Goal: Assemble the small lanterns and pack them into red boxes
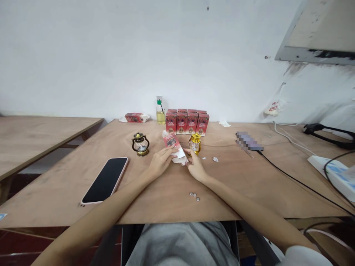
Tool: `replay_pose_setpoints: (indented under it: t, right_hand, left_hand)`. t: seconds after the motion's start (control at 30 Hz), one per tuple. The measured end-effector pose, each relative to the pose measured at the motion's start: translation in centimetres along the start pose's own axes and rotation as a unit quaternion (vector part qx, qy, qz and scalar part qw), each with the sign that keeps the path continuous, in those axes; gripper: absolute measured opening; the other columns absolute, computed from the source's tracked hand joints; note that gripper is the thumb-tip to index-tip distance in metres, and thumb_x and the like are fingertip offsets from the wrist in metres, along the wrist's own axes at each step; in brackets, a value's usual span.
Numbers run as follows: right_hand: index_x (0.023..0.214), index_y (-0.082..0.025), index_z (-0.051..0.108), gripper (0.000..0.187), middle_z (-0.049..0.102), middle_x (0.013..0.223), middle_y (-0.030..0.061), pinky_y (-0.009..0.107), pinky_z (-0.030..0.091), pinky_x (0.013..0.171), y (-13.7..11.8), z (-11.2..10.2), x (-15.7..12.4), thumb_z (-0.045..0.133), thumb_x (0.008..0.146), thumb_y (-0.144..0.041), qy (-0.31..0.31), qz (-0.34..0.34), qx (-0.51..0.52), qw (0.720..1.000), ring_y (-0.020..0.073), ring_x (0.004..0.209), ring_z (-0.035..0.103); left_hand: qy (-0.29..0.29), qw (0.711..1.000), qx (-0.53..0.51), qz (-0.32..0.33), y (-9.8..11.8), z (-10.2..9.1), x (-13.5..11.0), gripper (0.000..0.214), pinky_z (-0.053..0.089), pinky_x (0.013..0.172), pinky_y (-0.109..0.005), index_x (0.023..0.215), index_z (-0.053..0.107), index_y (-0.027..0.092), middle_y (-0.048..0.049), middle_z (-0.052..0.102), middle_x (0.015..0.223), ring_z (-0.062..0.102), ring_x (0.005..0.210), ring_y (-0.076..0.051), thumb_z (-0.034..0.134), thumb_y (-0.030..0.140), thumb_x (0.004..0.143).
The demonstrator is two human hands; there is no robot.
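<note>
My left hand [160,161] and my right hand [195,166] both grip a small red and white carton [174,145] that lies tilted on the wooden table [244,184]. Its white flap end points toward my right hand. A gold toy lantern [195,142] stands just behind my right fingers. A dark bronze toy lantern [140,144] stands to the left of my left hand. Three small button cells [194,195] lie on the table between my forearms.
A row of red cartons [186,122] stands at the back with a bottle of yellow liquid [160,110] and a flat red carton [134,117]. A phone [105,180] lies face up at the left. Black cables [291,177] and a power strip [332,177] occupy the right.
</note>
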State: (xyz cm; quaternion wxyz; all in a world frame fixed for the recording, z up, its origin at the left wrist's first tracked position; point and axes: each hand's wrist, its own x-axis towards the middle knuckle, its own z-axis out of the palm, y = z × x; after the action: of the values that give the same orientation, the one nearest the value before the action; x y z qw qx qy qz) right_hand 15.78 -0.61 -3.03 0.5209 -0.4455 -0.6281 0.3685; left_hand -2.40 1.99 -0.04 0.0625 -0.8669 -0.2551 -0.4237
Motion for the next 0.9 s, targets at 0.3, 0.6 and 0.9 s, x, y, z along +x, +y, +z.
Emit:
replay_pose_setpoints:
  t: [0.3,0.6,0.9]
  right_hand:
    - [0.128,-0.022,0.043,0.053,0.062,0.119,0.0077,0.036,0.051,0.085,-2.4,0.0,-1.2,0.061,0.079,-0.027,-0.026,-0.068,-0.089,0.993,0.0193,0.096,0.063]
    - [0.113,-0.021,0.059,0.034,0.069,0.104,0.0047,0.032,0.050,0.083,-1.7,-0.4,-0.8,0.035,0.092,-0.029,0.027,-0.065,-0.051,0.996,0.0194,0.093,0.064]
    - [0.122,-0.026,0.057,0.041,0.065,0.116,0.0044,0.035,0.058,0.076,-2.4,-0.3,-1.3,0.039,0.092,-0.047,0.003,-0.064,0.048,0.997,0.0202,0.090,0.066]
  left_hand:
    - [0.023,0.998,0.041,0.038,0.1,0.1,0.0,0.023,0.053,0.092,-0.034,0.107,0.062,0.017,-0.0076,0.070,0.109,0.062,0.111,-0.020,0.044,0.015,0.092]
    - [-0.046,0.993,0.045,0.102,0.8,-0.5,0.6,0.047,0.023,0.113,-0.055,0.127,0.052,0.021,-0.0127,0.054,0.134,0.043,0.131,-0.027,0.058,0.041,0.085]
    - [0.011,0.991,0.083,0.109,0.6,-0.7,0.9,0.034,0.033,0.107,-0.050,0.118,0.058,0.023,-0.0136,0.056,0.128,0.049,0.125,-0.025,0.060,0.030,0.084]
